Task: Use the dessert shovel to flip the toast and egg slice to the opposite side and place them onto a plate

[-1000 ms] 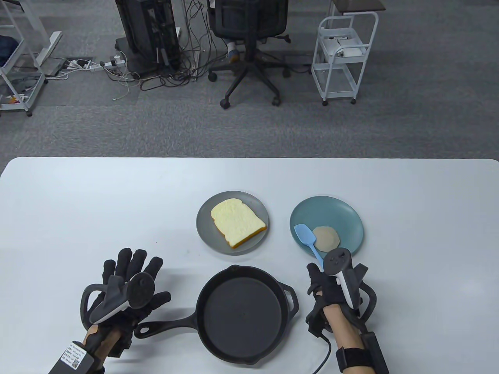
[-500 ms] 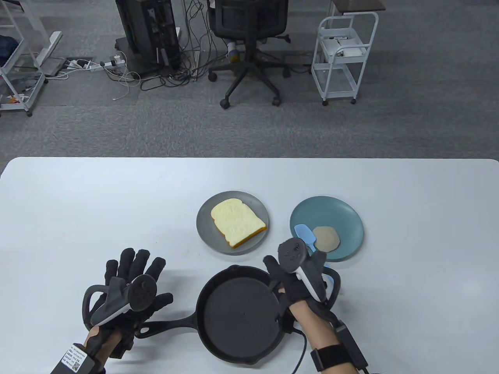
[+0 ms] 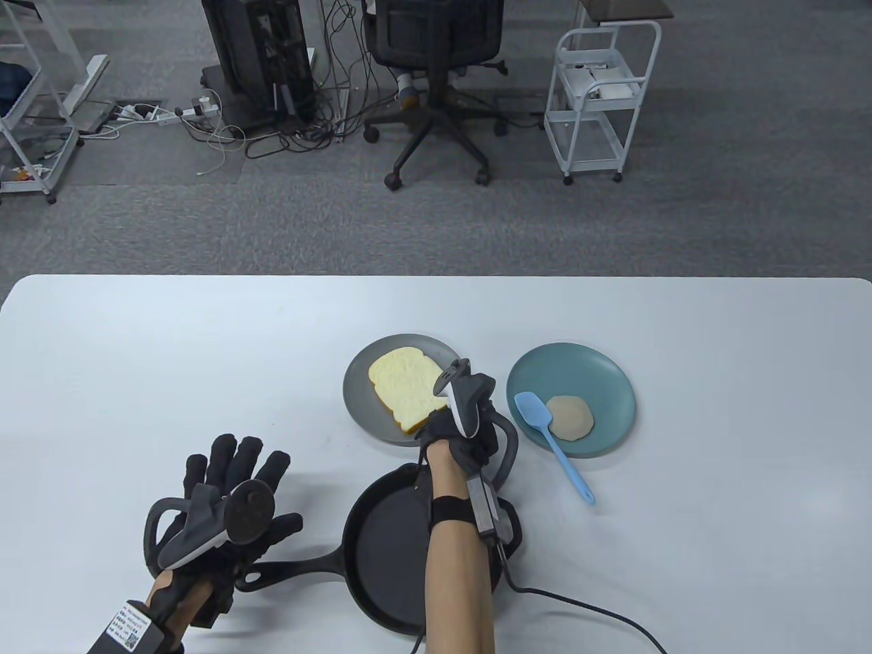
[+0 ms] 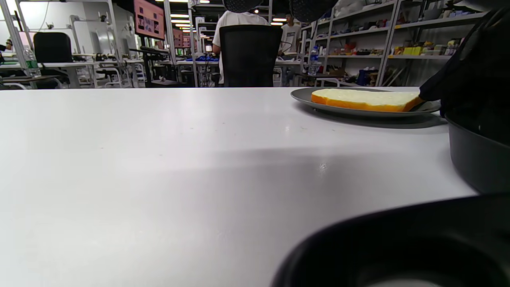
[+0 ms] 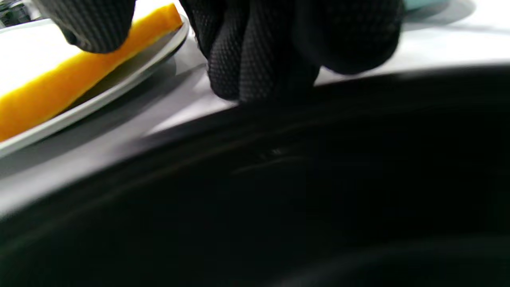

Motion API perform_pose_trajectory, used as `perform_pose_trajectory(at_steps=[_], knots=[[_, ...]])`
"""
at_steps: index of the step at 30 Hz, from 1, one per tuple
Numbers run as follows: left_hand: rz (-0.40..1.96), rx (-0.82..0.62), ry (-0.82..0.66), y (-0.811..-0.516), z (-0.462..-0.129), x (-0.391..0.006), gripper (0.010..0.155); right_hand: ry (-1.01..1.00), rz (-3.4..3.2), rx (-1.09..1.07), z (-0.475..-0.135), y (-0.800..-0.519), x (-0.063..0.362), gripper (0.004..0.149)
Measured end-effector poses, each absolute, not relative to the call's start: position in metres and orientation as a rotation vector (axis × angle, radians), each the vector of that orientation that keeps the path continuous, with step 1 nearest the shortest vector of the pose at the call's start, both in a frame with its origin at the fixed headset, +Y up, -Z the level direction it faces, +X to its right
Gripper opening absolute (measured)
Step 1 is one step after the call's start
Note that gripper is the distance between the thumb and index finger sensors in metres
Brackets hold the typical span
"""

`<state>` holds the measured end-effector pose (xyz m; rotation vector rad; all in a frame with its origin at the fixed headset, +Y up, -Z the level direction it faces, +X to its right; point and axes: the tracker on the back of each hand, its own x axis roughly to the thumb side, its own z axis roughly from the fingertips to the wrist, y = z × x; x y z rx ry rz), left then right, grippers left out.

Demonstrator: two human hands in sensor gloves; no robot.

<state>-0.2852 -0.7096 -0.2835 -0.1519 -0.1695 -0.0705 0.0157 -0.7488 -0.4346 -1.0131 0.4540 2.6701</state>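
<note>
**Gloved fingers over toast edge and pan rim**

Black mesh-gloved fingers [image 5: 255,52] of the right hand [image 5: 279,40] hang from the top. One fingertip is at the yellow-crusted toast slice [image 5: 71,75] on the round grey plate [image 5: 119,89]. The black pan [image 5: 279,191], blurred, fills the lower frame.

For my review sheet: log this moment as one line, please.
right hand: at toast edge on grey plate | left hand: flat on table | shovel: unheld, on blue plate | pan: empty

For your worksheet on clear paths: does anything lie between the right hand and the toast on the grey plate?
Nothing visible does. The right hand is already at the near right corner of the toast on the grey plate. The black pan lies under the forearm, behind the hand. The blue shovel lies off to the right.
</note>
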Motion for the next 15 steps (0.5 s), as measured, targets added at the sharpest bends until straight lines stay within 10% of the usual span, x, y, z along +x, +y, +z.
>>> perform_pose_trajectory(at_steps=[15], knots=[[-0.095,-0.178,-0.164,-0.715,-0.286,-0.284,0.094,0.478,2.043,-1.092,-0.432,-0.762,0.04,0.052]])
